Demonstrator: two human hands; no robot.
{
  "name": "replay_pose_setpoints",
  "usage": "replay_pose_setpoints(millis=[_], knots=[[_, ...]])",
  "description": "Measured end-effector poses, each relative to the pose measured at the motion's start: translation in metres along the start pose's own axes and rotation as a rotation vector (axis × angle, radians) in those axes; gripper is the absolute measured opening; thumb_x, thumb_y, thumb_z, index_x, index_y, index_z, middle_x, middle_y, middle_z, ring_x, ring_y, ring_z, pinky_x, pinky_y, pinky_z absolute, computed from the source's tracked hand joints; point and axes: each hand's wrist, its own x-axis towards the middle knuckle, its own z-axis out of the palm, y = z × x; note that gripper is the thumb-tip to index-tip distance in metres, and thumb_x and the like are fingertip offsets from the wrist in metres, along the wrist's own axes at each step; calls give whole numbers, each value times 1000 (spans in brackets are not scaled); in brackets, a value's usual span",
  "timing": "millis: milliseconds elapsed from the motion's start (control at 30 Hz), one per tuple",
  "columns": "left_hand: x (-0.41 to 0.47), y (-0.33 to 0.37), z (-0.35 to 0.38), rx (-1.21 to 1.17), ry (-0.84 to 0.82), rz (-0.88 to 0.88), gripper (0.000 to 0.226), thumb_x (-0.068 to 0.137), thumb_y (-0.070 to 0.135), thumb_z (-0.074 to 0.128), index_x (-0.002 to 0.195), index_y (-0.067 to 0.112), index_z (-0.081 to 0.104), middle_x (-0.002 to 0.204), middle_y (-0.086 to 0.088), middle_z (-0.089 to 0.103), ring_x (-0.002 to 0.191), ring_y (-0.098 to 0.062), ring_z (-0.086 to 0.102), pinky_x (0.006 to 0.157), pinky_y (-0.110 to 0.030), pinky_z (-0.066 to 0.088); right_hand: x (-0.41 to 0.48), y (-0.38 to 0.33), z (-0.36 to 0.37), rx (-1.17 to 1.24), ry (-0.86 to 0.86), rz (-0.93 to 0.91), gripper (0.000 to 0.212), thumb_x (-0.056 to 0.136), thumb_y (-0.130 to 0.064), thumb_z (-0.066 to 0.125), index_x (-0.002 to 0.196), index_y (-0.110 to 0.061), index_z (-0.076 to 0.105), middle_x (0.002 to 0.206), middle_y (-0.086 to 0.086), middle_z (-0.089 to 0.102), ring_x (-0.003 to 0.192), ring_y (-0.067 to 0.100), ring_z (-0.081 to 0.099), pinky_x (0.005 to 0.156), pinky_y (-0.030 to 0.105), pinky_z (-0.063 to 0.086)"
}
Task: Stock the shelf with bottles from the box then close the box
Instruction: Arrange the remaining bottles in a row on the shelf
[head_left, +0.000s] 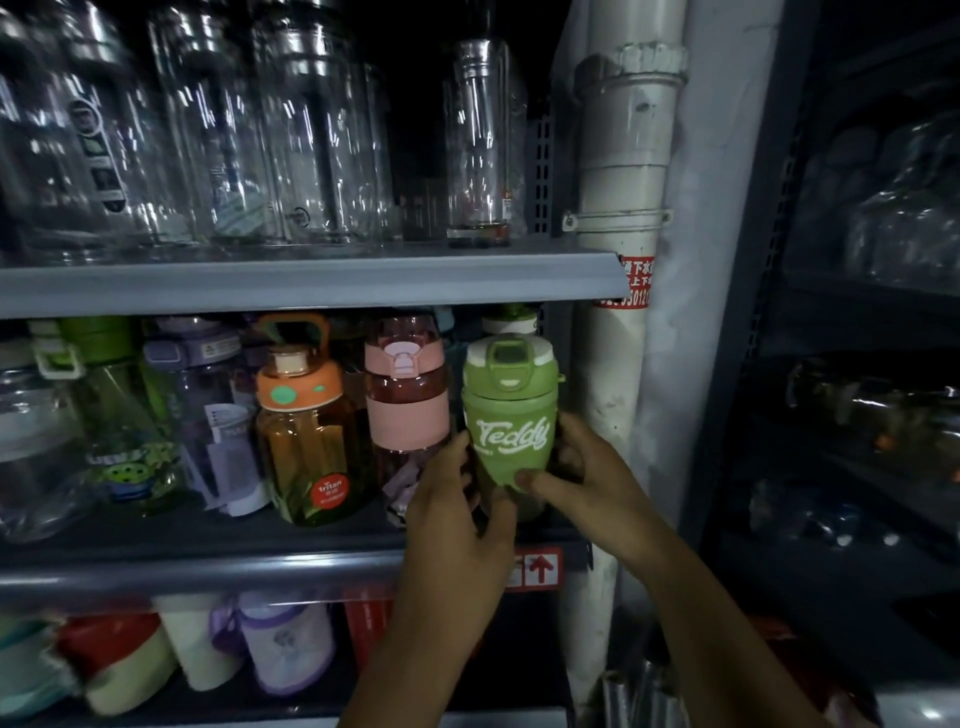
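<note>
Grey metal shelf (197, 571) in a dim room holds coloured bottles. The green Teddy bottle (511, 415) is upright at its right end, just beside a pink bottle (408, 400). The left hand (457, 514) and right hand (576, 473) both curl round its lower body. A white pipe (618, 156) rises alongside.

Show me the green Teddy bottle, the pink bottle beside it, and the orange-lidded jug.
Green plastic Teddy bottle (511, 434), head view, white lettering band.
Pink translucent bottle (408, 421), head view, pink sleeve.
Orange-lidded amber jug (298, 387), head view, lid.
</note>
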Motion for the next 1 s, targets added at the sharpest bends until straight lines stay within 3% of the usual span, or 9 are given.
replay_pose_setpoints(millis=[167, 433, 800, 1000], knots=[[-1, 0, 0, 116, 0, 61, 56, 94, 6, 61, 146, 25, 51, 122, 12, 69, 108, 4, 64, 95, -18, 52, -12, 8, 8, -101, 77, -62, 49, 82, -12, 85, 115, -39, 60, 106, -36, 71, 97, -10, 67, 81, 7, 48], [-2, -4, 0, 56, 18, 20, 53, 94, 0, 63, 144, 16, 56, 121, 8, 71, 108, 12, 63, 92, -7, 48, -13, 13, 9, -109, 81, -92, 50, 86, -11, 82, 119, -41, 61, 110, -24, 75, 101, 0, 72, 86, 13, 53], [-3, -4, -2, -69, -41, -29, 56, 95, 0, 62, 146, 20, 53, 128, 11, 68, 117, 3, 63, 99, -23, 53, -16, 19, 11, -124, 88, -123, 51, 89, -11, 79, 126, -40, 59, 117, -22, 73, 109, 2, 70, 93, 15, 53], [-8, 0, -1, -128, 0, -72, 50, 91, 4, 71, 134, 26, 58, 123, 21, 66, 112, 5, 64, 96, -20, 54, -21, 16, 13, -175, 107, -128, 42, 92, -14, 77, 123, -37, 62, 115, -19, 74, 108, 2, 70, 94, 17, 53]])
